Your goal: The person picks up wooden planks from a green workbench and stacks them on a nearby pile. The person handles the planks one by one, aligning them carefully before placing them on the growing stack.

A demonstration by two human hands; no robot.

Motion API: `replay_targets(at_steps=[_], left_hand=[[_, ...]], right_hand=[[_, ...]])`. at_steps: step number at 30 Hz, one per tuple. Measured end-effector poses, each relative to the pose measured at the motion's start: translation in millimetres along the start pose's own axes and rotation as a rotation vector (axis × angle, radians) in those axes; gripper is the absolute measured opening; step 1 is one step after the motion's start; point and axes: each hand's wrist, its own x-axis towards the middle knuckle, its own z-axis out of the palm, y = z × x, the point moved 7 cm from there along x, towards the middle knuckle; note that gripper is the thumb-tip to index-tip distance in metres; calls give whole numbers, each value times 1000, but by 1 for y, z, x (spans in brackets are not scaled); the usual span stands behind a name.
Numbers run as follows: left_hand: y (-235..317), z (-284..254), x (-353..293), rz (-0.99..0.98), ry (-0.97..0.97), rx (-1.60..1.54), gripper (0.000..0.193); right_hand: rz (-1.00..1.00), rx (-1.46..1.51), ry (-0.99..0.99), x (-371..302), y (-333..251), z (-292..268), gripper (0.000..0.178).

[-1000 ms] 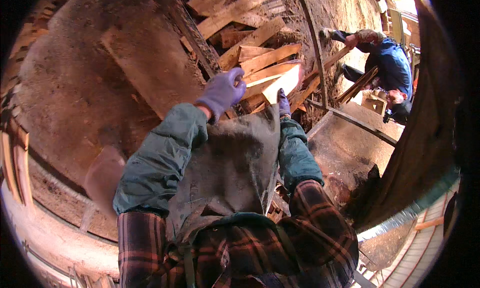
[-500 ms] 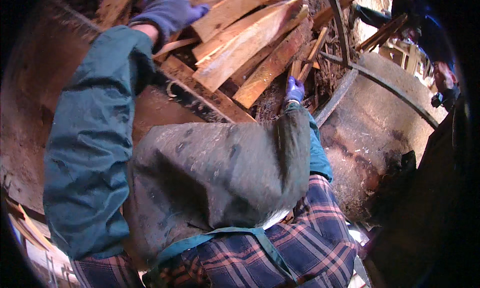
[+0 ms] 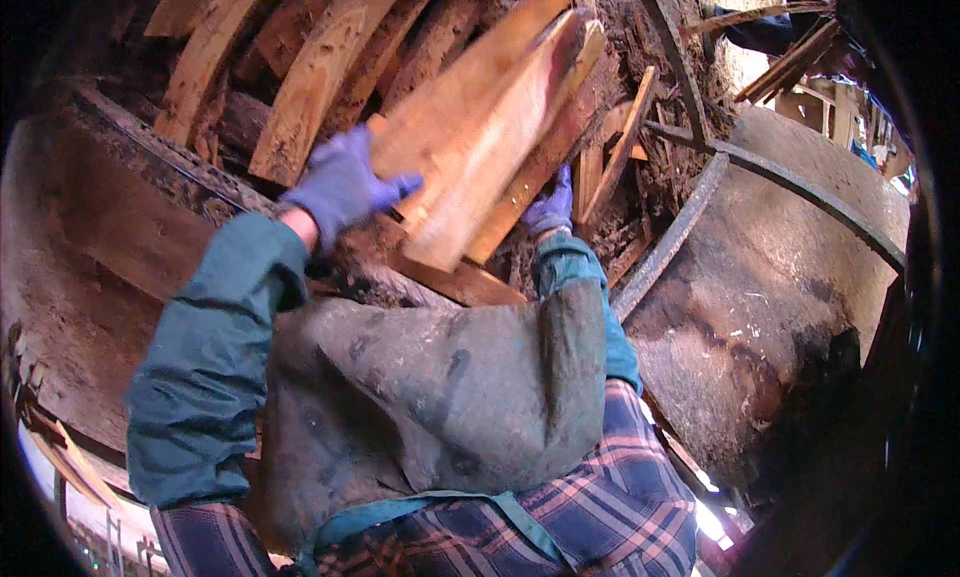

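Note:
A stack of split wooden boards (image 3: 490, 142), pale on their cut faces, slants up and away between my two hands. My left hand (image 3: 350, 182), in a purple glove and slightly blurred, is at the boards' left side, its thumb stretched toward them and its fingers apart. At their lower right edge is my right hand (image 3: 548, 209), also gloved, with a finger stretched upward along the wood. Part of that hand is hidden beside the boards. A thin wooden slat (image 3: 622, 142) leans just to its right.
Several curved wood pieces (image 3: 325, 72) lie at the upper left. A dark beam-like rim (image 3: 160, 142) runs below them. To the right, a metal bar frame (image 3: 675, 232) borders a worn, dirt-stained sheet (image 3: 750, 277). More thin wood strips (image 3: 790, 62) stand at the upper right.
My left hand has come down toward me, beside the boards' near end. My right hand has shifted left from the thin slats to the boards' edge. More curved wood shows at upper left.

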Motion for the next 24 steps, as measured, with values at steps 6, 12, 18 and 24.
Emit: replay_targets(at_steps=[6, 12, 18, 24], left_hand=[[78, 2, 18, 189, 191, 459, 88], [38, 28, 53, 63, 77, 296, 107], [52, 39, 83, 136, -5, -46, 103], [34, 20, 89, 59, 107, -21, 103]], right_hand=[[-80, -181, 25, -13, -4, 7, 56], [-998, -1743, 482, -14, -131, 12, 66], [-689, -1688, 755, -3, -231, -93, 124], [-60, -990, 643, -2, -131, -110, 52]])
